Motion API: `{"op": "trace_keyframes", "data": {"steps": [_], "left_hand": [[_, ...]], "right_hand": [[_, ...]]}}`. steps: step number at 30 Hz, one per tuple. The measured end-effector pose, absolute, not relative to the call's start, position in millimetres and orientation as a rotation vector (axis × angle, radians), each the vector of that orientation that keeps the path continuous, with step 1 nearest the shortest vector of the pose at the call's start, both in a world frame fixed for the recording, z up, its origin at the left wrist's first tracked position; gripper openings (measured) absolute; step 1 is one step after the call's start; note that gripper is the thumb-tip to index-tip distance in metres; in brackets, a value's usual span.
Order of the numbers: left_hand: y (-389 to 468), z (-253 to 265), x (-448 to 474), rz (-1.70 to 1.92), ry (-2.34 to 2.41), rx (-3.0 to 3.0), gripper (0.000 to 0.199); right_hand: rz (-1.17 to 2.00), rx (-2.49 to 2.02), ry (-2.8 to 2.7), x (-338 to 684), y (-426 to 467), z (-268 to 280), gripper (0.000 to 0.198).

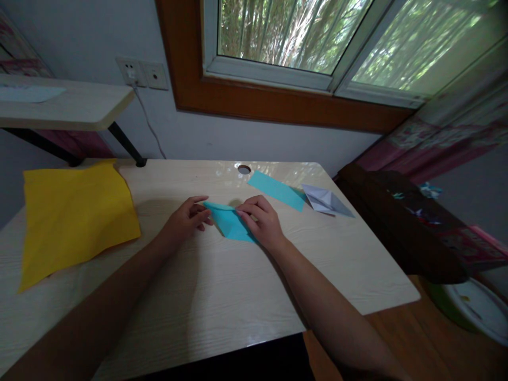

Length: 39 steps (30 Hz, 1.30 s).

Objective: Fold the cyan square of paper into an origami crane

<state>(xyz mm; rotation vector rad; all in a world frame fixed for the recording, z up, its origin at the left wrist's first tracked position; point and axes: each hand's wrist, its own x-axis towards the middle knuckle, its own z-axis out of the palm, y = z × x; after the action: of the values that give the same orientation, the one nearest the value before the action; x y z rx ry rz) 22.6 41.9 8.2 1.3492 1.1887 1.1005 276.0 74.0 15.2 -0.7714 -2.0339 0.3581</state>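
A turquoise sheet of folded paper (231, 223) lies near the middle of the pale wooden desk, its far edge turned over in a narrow fold. My left hand (189, 216) is at the paper's left corner, thumb and forefinger pinched together at its tip. On the right, my right hand (260, 219) grips the fold's other end between thumb and fingers, and covers that side of the sheet. Beyond it lie a flat turquoise paper strip (278, 190) and a folded pale lilac paper piece (326, 201) with pointed ends.
A large yellow sheet (77, 222) covers part of the desk (222, 296) at the left. Behind it stands a raised shelf (95, 108) on black legs. A cable hole (244, 169) sits near the back edge. Right of the desk is a dark brown wooden piece of furniture (381, 211).
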Motion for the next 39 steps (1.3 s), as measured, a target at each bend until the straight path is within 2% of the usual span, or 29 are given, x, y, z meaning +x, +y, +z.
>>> {"op": "trace_keyframes", "data": {"steps": [12, 17, 26, 39], "left_hand": [[43.7, 8.3, 17.7, 1.100, 1.207, 1.415, 0.035], [42.9, 3.9, 19.2, 1.100, 1.195, 1.417, 0.031], [43.5, 6.1, 20.3, 1.092, 1.194, 1.304, 0.044], [42.7, 7.0, 20.8, 1.097, 1.243, 1.188, 0.039]], "right_hand": [[0.574, -0.633, -2.219, 275.1, 69.7, 22.9, 0.013], [0.638, -0.643, -2.219, 270.7, 72.0, 19.1, 0.028], [0.655, -0.561, -2.313, 269.2, 70.7, 17.6, 0.006], [0.661, -0.633, -2.300, 270.4, 73.9, 11.7, 0.003]]}}
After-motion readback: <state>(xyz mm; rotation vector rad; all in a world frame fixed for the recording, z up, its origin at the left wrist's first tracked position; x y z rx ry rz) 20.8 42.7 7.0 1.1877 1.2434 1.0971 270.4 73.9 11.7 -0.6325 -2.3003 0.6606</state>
